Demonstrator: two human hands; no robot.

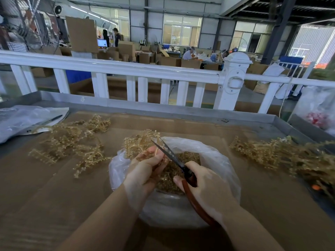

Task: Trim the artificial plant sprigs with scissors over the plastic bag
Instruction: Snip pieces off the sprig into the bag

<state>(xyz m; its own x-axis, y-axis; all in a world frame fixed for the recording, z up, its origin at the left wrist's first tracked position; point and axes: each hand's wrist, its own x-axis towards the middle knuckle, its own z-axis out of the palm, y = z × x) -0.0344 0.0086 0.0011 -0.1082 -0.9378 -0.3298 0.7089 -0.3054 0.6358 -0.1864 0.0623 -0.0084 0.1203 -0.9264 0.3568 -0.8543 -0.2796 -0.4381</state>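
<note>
My left hand (145, 171) grips a tan artificial sprig (139, 143) by its stem, the beaded branches fanning up and away over the bag's far left rim. My right hand (204, 189) holds scissors (174, 158) with red-brown handles; the blades are slightly apart and point up-left, next to my left fingers. Both hands are over an open clear plastic bag (223, 160) with tan trimmings inside. Loose sprigs lie in a pile at the left (72, 142) and another pile at the right (282, 154).
The work surface is brown cardboard (45, 187) in a metal-rimmed table. A clear plastic bag with a pen on it (27, 120) lies far left. A white railing (126, 69) runs behind the table. Another plastic bag with red items (319, 113) hangs at far right.
</note>
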